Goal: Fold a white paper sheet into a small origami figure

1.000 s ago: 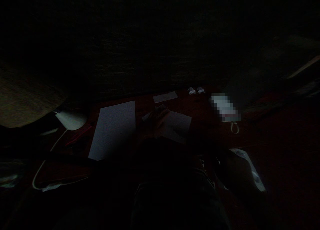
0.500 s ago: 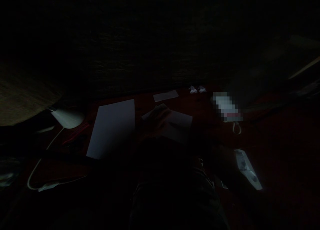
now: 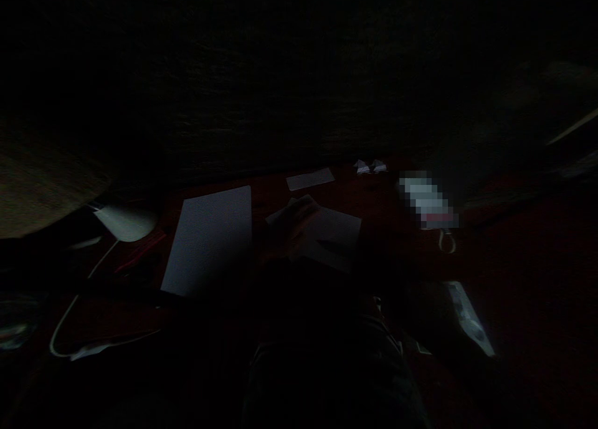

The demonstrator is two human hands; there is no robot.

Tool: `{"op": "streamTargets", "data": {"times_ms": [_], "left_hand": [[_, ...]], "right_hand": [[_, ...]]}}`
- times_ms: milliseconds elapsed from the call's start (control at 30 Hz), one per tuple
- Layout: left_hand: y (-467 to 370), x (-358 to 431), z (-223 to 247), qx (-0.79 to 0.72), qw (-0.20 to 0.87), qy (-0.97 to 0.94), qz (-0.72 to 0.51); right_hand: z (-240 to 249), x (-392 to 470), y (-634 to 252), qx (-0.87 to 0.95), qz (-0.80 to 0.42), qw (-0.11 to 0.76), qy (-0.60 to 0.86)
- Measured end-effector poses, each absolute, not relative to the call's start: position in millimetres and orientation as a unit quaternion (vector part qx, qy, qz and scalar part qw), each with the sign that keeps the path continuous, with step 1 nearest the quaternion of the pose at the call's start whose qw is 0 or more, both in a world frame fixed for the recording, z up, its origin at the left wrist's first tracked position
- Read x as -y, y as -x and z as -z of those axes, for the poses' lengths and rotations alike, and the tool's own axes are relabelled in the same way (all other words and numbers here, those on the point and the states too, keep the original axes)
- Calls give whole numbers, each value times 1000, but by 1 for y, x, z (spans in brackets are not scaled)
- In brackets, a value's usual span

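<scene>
Paper (image 3: 339,226), a white piece, lies in the middle of the dark red table (image 3: 374,205), right under the left hand (image 3: 293,226). The left hand comes up from the bottom and leans to the right, with its back facing up. Its fingers (image 3: 306,214) are stretched out, close together, and point away and to the right. They look like they rest on top of the paper, and they are not curled round anything. The right arm (image 3: 439,317) comes in from the bottom right corner and slants up toward the paper. It is so dark there that I cannot tell how the right hand's fingers are bent or if they hold something. A big white sheet (image 3: 210,239) lies just left of the left hand. A small pale strip (image 3: 311,179) lies behind the paper. A shiny white packet (image 3: 469,317) pokes out beside the right arm.
</scene>
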State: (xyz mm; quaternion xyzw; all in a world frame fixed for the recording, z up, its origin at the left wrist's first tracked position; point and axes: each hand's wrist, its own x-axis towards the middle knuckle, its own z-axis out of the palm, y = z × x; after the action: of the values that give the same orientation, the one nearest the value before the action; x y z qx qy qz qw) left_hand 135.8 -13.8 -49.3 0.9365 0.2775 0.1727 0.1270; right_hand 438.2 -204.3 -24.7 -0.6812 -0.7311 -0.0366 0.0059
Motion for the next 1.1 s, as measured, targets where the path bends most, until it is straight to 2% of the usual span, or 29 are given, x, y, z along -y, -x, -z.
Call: {"op": "streamTargets", "data": {"times_ms": [400,800,900,1000,1100], "left_hand": [[-138,14,49,-285,122,-933,-183],[-141,14,47,-308,145,-927,-160],[-146,14,46,-319,143,-920,-175],[-153,13,44,-331,138,-913,-196],[-160,11,45,-344,139,-905,-209]], "right_hand": [[35,207,-437,735,61,60,673],[26,216,-446,724,35,45,687],[19,167,-394,730,19,25,683],[16,90,-302,744,11,27,668],[25,32,-228,718,43,6,695]]}}
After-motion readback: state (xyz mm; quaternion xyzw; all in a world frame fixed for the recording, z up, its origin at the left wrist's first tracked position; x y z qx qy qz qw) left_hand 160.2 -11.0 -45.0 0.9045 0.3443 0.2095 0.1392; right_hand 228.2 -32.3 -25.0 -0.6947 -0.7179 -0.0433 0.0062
